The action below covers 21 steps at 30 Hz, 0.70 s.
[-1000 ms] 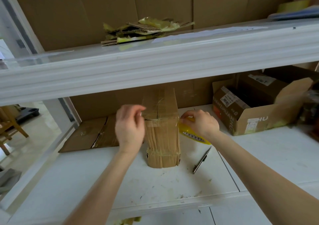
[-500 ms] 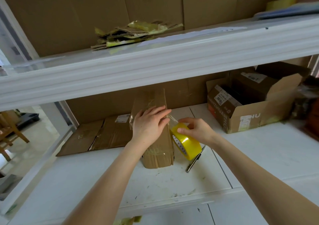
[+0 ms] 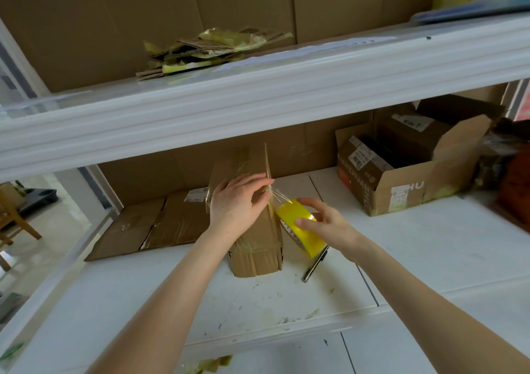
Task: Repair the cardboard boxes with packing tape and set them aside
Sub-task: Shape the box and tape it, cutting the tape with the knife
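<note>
upright folded cardboard box [image 3: 259, 238]: brown, glossy clear tape bands | round roll of packing tape [image 3: 298, 227]: yellow, black-and-white zigzag on inner core | open cardboard carton [image 3: 401, 190]: brown, white labels | shelf surface [image 3: 430, 244]: white, scuffed

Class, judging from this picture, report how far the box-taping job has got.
Done: tape bands wrap the lower end of the upright box. In hand: the left hand presses tape to its edge while the right hand holds the yellow roll, a strip stretched between. Left: cutting that strip, setting the box aside, and the open box on the right.
</note>
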Motion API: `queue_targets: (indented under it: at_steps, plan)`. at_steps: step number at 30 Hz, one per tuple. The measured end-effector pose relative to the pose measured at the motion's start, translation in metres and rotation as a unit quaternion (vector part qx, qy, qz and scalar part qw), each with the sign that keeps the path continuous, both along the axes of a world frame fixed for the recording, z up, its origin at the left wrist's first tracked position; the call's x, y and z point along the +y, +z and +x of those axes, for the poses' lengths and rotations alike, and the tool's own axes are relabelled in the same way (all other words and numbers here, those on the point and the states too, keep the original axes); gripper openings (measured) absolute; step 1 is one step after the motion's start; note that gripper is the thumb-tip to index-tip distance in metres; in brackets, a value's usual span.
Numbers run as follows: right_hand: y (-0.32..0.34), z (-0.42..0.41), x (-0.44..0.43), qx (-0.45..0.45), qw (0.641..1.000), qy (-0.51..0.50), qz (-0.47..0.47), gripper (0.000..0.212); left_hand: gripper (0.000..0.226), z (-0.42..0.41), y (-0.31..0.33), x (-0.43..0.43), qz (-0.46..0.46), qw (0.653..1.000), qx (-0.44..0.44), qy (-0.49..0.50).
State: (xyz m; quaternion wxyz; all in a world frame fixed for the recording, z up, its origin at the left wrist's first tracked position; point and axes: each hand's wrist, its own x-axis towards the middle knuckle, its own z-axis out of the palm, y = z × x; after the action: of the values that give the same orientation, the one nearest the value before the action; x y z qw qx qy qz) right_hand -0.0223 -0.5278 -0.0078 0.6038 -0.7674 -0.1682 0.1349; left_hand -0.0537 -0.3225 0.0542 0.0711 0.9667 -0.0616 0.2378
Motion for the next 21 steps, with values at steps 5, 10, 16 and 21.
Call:
queue_targets:
  at_steps: [5, 10, 16, 21]
  plan:
    - [0.035, 0.017, -0.019, -0.136, 0.98, -0.037, -0.139, 0.044, 0.028, 0.0, -0.001, -0.003, -0.014, 0.999, -0.038, 0.012]
    - [0.061, 0.027, -0.025, -0.221, 0.913, -0.097, -0.328, 0.043, 0.028, 0.006, -0.001, -0.014, -0.015, 0.999, -0.034, 0.005]
    - [0.076, 0.029, -0.025, -0.243, 0.862, -0.121, -0.429, 0.038, 0.026, 0.002, -0.003, -0.01, -0.022, 0.999, -0.049, -0.002]
    - [0.076, 0.029, -0.025, -0.258, 0.883, -0.103, -0.378, 0.019, 0.041, -0.008, 0.001, -0.004, 0.005, 1.0, -0.031, 0.002]
